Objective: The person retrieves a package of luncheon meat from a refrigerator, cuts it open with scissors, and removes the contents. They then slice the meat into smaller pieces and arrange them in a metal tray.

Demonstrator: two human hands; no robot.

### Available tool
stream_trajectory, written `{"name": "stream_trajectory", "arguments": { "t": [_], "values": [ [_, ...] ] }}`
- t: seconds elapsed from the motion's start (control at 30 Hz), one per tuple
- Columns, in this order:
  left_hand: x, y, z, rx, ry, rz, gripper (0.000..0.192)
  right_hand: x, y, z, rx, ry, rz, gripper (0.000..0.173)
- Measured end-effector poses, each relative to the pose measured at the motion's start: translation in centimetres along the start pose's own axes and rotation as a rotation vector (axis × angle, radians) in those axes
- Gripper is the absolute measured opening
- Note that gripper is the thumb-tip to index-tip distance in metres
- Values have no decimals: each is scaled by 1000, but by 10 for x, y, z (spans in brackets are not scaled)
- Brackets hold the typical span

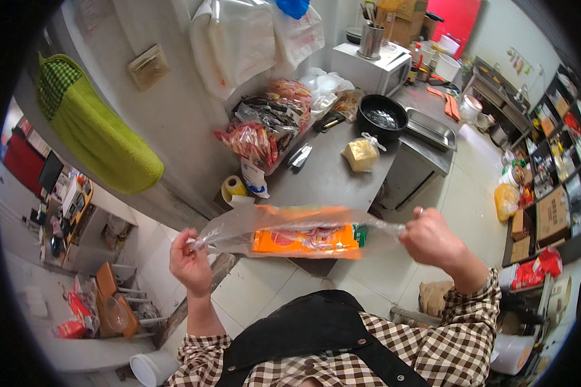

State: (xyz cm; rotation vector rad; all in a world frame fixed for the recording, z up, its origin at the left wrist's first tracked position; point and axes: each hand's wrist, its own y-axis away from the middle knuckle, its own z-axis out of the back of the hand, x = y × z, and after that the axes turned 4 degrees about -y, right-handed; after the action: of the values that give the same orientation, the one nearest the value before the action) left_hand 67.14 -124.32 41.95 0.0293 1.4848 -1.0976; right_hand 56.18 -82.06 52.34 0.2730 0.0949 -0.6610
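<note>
My left hand grips one end of a clear plastic bag, and my right hand is closed on its other end. Between my fists the film is pulled taut across. Inside or behind the film lie orange printed packets; which of the two I cannot tell. A bit of green packaging shows at their right end. Just beyond is the steel worktable, with a yellow block in a knotted clear bag near its right edge.
A black bowl and a steel pan stand farther back. At the wall sits a bin of snack packets, beside a label roll. A green towel hangs at left. Shelves line the right side.
</note>
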Motion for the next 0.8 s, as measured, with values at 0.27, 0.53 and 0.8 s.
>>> {"name": "stream_trajectory", "arguments": {
  "t": [0.27,0.53,0.8],
  "values": [
    [-61,23,-23,373,305,-145,9,-5,-35,9,-299,-377,679,13],
    [-41,68,-113,1111,-64,-296,39,81,-105,-20,-528,-806,968,18],
    [2,96,-107,1176,529,197,20,96,-111,-57,-588,-798,552,23]
  ]
}}
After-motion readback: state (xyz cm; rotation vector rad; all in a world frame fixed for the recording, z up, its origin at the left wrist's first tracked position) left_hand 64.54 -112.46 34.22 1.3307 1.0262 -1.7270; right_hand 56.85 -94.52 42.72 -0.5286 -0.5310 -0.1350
